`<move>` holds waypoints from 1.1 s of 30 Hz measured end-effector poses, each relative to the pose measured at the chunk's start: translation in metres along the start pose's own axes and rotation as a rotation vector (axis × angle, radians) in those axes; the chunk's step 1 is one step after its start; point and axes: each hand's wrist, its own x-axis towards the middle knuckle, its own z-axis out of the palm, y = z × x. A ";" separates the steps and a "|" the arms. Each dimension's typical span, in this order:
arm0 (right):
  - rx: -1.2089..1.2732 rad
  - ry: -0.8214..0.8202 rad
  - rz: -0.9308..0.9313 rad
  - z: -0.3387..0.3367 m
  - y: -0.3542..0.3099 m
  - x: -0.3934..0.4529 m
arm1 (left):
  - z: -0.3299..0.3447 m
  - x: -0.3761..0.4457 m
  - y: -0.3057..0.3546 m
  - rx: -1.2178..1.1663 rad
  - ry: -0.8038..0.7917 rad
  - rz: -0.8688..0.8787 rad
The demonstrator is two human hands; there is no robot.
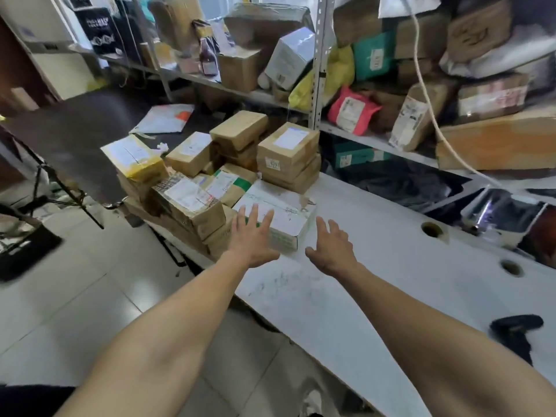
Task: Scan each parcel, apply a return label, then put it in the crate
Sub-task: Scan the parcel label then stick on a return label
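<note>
**Both hands out toward the white parcel**

Bare forearms fill the bottom of the view, stretched forward and converging over the near edge of the white table (376, 296). Both arms are nearly straight, backs of the hands up.

Left hand (251, 240): fingers straight and spread, holding nothing. Its fingertips overlap the near left part of the white parcel (281, 215); whether they touch the top or hover just above it cannot be told.

Right hand (332, 246): also empty, fingers loosely extended, thumb splayed toward the left hand. It sits just beside the parcel's near right corner, over the bare tabletop, apart from the box.

That parcel is a flat white box with green print and a paper label on top, lying on the table at the front of a pile of brown parcels (210, 179). The pile is stacked at the table's left end; several boxes carry white labels, one has yellow tape.

A black scanner (514, 332) lies on the table to the right, near the right forearm and well apart from both hands.

Behind the table, a metal shelf (319, 64) holds cardboard boxes and coloured mail bags. A white cord (427, 94) hangs across it.
</note>
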 end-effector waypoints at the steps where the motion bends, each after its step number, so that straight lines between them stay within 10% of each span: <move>1: -0.007 -0.022 -0.005 0.002 0.001 0.015 | 0.002 0.013 -0.001 -0.015 -0.024 -0.008; 19: -0.053 -0.314 0.090 0.020 -0.011 0.234 | 0.078 0.191 -0.042 0.069 -0.304 0.235; 33: -0.069 -0.283 0.106 0.022 0.088 0.170 | 0.110 0.142 0.056 0.053 -0.272 0.291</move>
